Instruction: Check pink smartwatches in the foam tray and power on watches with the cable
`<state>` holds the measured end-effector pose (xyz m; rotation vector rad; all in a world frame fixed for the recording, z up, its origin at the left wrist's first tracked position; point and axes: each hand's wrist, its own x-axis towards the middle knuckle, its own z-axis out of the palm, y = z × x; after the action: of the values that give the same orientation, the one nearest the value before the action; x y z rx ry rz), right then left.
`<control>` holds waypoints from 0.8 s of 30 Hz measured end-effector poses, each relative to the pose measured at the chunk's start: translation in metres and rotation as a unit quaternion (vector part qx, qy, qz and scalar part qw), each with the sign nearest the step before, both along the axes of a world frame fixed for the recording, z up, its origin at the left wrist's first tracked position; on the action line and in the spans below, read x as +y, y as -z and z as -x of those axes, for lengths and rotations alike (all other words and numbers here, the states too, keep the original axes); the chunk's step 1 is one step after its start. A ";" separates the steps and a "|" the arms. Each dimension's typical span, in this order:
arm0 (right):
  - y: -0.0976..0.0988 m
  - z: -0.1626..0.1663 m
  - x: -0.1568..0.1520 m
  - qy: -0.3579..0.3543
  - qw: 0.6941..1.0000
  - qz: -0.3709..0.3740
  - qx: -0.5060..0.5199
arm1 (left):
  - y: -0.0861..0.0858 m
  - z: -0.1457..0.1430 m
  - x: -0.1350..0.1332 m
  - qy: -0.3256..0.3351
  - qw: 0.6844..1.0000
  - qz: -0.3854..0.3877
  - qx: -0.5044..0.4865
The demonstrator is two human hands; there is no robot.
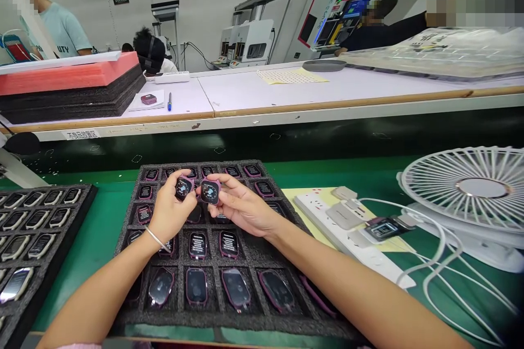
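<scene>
My left hand (174, 208) is closed around a purple-rimmed smartwatch case (184, 187), its lit dial facing me. Beside it, my right hand (241, 204) grips a second purple smartwatch case (210, 191), also showing a lit dial. The two watches are held side by side, just apart, above a black foam tray (204, 323). Purple watch cases fill many of the tray's pockets; some screens show text, while the nearest row, such as this watch (197, 286), looks dark. Both hands hide part of the tray's middle pockets.
Left of me lies another foam tray (77, 237) with silver watch cases. To the right are a white power strip (352, 240) with chargers, loose white cables (440, 251) and a white fan (470, 191). A raised shelf (245, 101) runs behind; several people are beyond it.
</scene>
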<state>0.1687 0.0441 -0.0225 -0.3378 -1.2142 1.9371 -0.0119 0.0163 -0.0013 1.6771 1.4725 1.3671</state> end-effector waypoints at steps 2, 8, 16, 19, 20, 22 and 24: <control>0.000 0.000 0.000 0.002 1.000 0.004 -0.005 | 0.000 0.000 0.000 -0.002 1.000 -0.001 -0.004; -0.001 -0.001 -0.002 0.006 1.000 0.009 -0.013 | 0.000 -0.001 -0.001 -0.001 1.000 -0.002 -0.008; -0.001 0.000 -0.002 0.010 1.000 0.010 -0.008 | -0.001 -0.002 -0.001 0.002 1.000 0.003 -0.022; -0.001 0.001 -0.002 0.010 1.000 0.011 -0.005 | 0.000 -0.001 -0.001 0.008 1.000 0.011 -0.021; -0.001 0.001 -0.002 0.011 1.000 0.011 -0.004 | 0.000 -0.001 -0.001 0.012 1.000 0.014 -0.018; -0.002 0.001 -0.003 0.012 1.000 0.011 -0.003 | 0.000 -0.001 -0.001 0.014 1.000 0.016 -0.010; -0.002 0.001 -0.003 0.015 1.000 0.009 -0.006 | 0.000 0.000 -0.001 0.010 1.000 0.013 -0.009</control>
<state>0.1680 0.0414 -0.0203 -0.3759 -1.1951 1.9235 -0.0115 0.0150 -0.0013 1.6546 1.4553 1.3427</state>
